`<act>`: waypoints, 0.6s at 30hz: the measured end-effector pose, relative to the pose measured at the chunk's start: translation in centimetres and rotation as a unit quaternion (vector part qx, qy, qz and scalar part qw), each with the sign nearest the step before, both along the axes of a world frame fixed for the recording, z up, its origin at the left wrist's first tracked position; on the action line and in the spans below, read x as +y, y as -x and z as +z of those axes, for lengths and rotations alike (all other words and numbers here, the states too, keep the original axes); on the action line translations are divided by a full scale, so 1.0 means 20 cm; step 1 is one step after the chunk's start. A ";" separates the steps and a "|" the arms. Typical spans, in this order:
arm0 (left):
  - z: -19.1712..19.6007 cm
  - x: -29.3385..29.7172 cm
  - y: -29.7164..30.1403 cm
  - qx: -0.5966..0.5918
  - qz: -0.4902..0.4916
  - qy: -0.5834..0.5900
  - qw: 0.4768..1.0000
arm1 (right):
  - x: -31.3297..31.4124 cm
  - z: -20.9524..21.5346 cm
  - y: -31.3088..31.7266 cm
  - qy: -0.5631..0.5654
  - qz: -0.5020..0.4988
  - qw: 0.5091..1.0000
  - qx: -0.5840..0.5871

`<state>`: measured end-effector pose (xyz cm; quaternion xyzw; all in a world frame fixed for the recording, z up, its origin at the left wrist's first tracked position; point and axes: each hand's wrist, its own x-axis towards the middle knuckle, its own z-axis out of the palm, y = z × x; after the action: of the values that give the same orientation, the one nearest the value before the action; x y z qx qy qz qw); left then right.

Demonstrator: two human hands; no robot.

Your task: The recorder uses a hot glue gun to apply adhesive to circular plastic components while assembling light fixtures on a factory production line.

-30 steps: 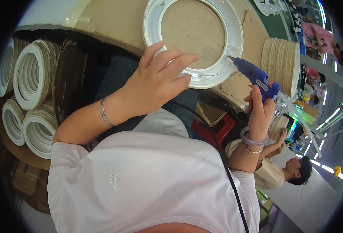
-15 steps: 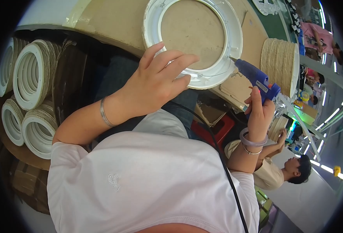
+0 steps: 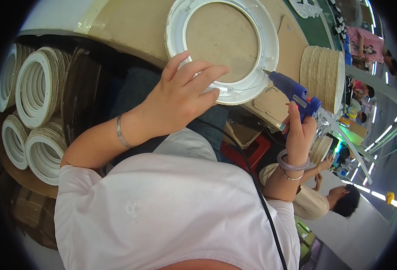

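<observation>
A white ring-shaped frame [image 3: 268, 47] lies on the cardboard-covered bench, with a shallow channel and thin wires along its inside. My left hand [image 3: 182, 92] rests over its near left rim, fingers spread apart; the fingertips' exact contact is partly hidden. In my right hand [image 3: 299, 130] is a blue glue gun [image 3: 293, 87], gripped by its handle. The gun's nozzle points left, at the right side of the ring's channel. A small clear piece with wire [image 3: 229, 89] sits in the channel beside my left thumb.
Twine-wrapped rings [image 3: 322, 74] stand stacked right of the frame. More wrapped rings [image 3: 35, 87] fill a container at left. A black cable [image 3: 252, 175] runs across my front. A red stool [image 3: 257, 153] is under the bench; a co-worker [image 3: 315, 200] sits at right.
The glue gun and my right hand have shifted slightly left and down. The ring has moved a touch, while my left hand stays nearly still. The co-worker's arms and head have moved.
</observation>
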<state>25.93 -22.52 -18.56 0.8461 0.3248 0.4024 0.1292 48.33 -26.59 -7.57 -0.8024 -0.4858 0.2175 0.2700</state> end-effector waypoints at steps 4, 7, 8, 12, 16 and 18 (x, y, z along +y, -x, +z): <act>0.00 0.00 0.01 -0.004 0.001 0.000 1.000 | 0.00 0.01 0.01 0.008 -0.003 1.000 0.009; 0.00 0.00 0.01 -0.003 0.001 0.001 1.000 | 0.03 0.01 0.01 -0.054 -0.022 0.995 0.076; 0.00 0.00 0.01 -0.003 0.004 -0.001 1.000 | 0.04 0.02 -0.01 -0.056 -0.020 0.995 0.077; 0.01 0.00 0.01 -0.010 -0.005 0.008 1.000 | 0.15 0.06 -0.02 -0.044 0.022 0.989 0.137; 0.01 0.00 0.02 -0.015 -0.015 0.021 1.000 | 0.32 0.00 -0.02 -0.078 0.054 0.988 0.121; 0.01 0.00 0.02 -0.013 -0.014 0.020 1.000 | 0.37 -0.02 -0.03 -0.049 0.074 0.993 0.076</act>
<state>25.54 -22.46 -18.34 0.8427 0.3192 0.4045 0.1559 48.94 -19.11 -7.89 -0.7314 -0.5318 0.2732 0.3280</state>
